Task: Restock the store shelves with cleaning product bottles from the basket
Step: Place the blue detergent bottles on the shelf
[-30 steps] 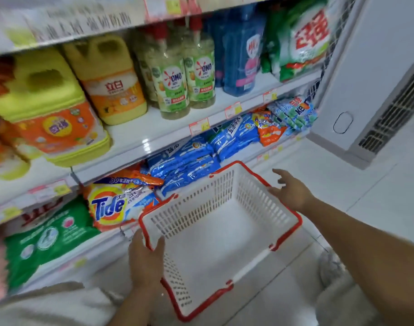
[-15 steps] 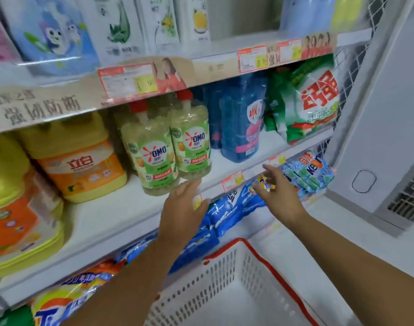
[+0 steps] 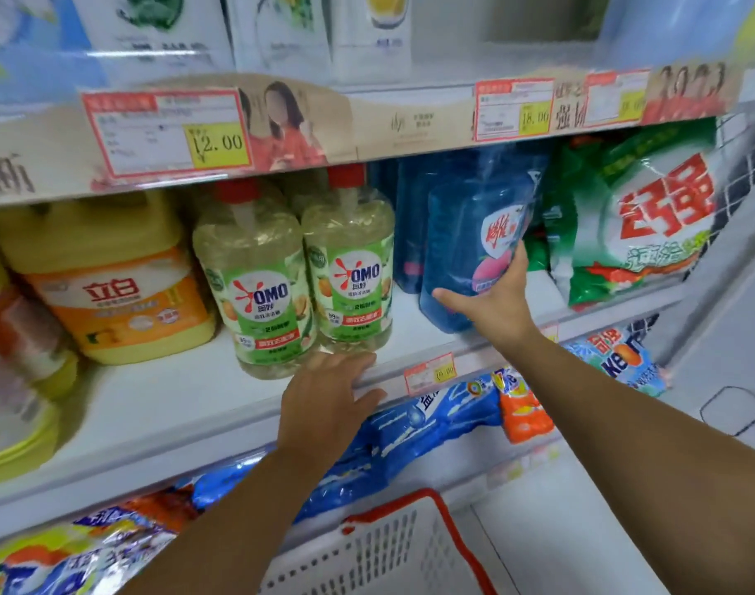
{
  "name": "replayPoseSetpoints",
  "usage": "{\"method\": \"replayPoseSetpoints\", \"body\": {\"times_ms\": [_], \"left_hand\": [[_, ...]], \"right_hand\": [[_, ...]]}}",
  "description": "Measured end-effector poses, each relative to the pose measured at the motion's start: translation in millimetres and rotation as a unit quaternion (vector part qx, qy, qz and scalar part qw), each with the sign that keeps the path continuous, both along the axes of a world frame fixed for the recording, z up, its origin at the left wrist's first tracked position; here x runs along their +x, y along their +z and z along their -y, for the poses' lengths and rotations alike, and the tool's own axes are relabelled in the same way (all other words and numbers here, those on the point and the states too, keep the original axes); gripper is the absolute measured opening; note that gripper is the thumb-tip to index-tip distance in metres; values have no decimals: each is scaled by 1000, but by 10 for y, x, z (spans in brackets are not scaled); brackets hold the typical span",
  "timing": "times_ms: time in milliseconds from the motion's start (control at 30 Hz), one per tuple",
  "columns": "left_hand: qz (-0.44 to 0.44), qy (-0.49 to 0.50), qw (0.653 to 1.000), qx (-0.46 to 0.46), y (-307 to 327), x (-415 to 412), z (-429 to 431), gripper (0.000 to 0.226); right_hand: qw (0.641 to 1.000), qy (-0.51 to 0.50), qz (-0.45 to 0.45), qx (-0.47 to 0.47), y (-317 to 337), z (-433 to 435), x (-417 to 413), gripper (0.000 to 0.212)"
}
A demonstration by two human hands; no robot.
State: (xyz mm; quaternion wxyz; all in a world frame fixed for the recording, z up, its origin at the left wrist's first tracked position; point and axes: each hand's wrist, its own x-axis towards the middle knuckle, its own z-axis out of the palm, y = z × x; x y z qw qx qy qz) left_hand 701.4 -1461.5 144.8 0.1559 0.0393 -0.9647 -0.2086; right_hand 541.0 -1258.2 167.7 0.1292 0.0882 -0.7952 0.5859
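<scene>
A blue detergent bottle [image 3: 461, 234] with a pink and white label leans tilted on the middle shelf [image 3: 173, 392]. My right hand [image 3: 491, 302] grips its lower front, thumb spread to the left, fingers round the right side. My left hand [image 3: 328, 392] rests flat on the shelf's front edge, just below two clear OMO bottles [image 3: 255, 285] [image 3: 352, 272] with red caps. The white basket with a red rim [image 3: 435, 502] shows at the bottom; I see no bottles in the part in view.
Yellow jugs [image 3: 105, 272] stand at the left of the shelf, green and white powder bags [image 3: 637, 216] at the right. More blue bottles [image 3: 410, 216] stand behind the held one. Blue and orange pouches [image 3: 435, 418] fill the shelf below. Price tags [image 3: 165, 131] hang overhead.
Both hands left the basket and rose to the middle shelf. My right hand took hold of the blue bottle and tilted it. My left hand settled on the shelf edge.
</scene>
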Motion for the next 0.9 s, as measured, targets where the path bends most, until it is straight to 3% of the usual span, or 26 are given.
{"method": "replayPoseSetpoints", "body": {"times_ms": [200,433,600,800,833,900], "left_hand": [[-21,-4,999,48,99,11,-124,50],[-50,-26,991,125,365,34,-322,52],[-21,-65,986,153,418,-129,-389,59],[35,-66,929,363,496,-743,-639,87],[37,-75,915,395,479,-841,-672,91],[39,-92,886,453,453,-989,-742,92]], "right_hand": [[999,-38,6,21,126,23,180,121],[998,-49,25,29,142,9,303,127],[996,-72,30,40,109,69,202,133],[998,1,35,51,81,-109,87,150],[997,35,40,51,85,-190,58,145],[991,111,57,56,143,-374,13,115]]}}
